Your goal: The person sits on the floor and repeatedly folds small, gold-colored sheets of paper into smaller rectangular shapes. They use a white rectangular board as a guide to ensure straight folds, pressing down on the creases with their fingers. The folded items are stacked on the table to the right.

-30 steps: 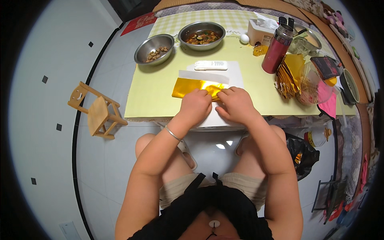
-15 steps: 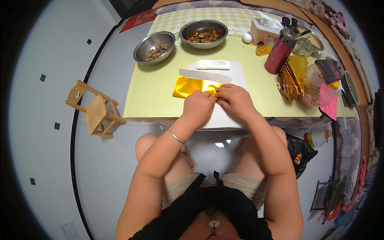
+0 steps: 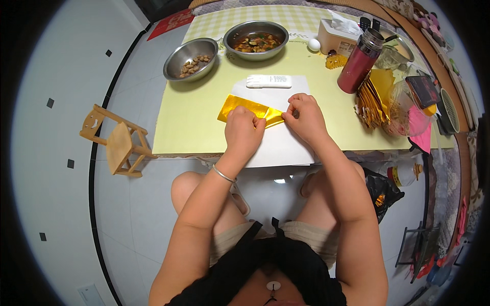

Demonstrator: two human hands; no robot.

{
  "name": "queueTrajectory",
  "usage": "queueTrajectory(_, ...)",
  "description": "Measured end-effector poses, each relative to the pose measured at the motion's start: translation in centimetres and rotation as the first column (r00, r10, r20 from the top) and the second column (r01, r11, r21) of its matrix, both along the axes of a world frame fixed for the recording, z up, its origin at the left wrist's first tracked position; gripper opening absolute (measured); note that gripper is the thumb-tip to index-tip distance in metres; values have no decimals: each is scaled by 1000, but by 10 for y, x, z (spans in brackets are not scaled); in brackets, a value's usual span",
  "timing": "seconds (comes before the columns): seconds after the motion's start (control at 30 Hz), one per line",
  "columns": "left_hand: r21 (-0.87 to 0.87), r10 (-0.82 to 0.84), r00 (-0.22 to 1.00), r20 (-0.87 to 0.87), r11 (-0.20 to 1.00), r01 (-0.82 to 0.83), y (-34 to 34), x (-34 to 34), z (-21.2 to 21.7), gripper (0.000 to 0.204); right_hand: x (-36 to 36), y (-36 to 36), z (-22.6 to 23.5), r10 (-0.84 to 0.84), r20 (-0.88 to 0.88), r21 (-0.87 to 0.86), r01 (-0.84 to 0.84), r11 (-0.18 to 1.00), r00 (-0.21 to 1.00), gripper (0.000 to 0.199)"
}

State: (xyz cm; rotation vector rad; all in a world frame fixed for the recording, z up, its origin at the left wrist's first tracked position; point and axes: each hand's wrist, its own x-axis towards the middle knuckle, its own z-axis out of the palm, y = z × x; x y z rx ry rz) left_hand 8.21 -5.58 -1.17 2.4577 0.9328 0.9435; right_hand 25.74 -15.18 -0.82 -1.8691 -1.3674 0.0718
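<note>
Gold foil (image 3: 259, 107) slants across a white sheet (image 3: 286, 147) on the table (image 3: 186, 120); the left hand (image 3: 244, 132), curled, holds the foil's middle; the right hand (image 3: 306, 118) pinches its narrowed right tip. Steady left pressure and a light right pull should keep creases crisp.

Markings noted: a flat white oblong item (image 3: 268, 81) bears rows of small grey print toward its right end. A beige tissue box (image 3: 332, 40) carries a printed panel on its near side (too fine to make out). Script-style lettering stands on the yellow-green tablecloth (image 3: 189, 115), toward its far side. The red mat (image 3: 171, 24) shows paler characters, blurred.
</note>
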Motion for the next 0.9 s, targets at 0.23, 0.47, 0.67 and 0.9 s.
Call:
queueTrajectory(0.23, 27, 20, 999, -49, 999, -18, -2, 2, 1, 23, -10, -1, 10, 1, 218, -62, 13, 998, 976, 18)
queueTrajectory(0.47, 47, 38, 999, -39, 998, -36, 0, 4, -4, 22, -38, -16, -3, 315, 504, -153, -276, 949, 804, 64)
queueTrajectory(0.67, 54, 34, 999, -26, 998, -32, -2, 5, -2, 24, -41, -18, -10, 370, 394, -327, -248, 912, 841, 88)
queueTrajectory(0.9, -24, -131, 990, -46, 991, 131, 12, -23, 10, 14, -41, -19, 2, 435, 351, -391, -292, 873, 829, 83)
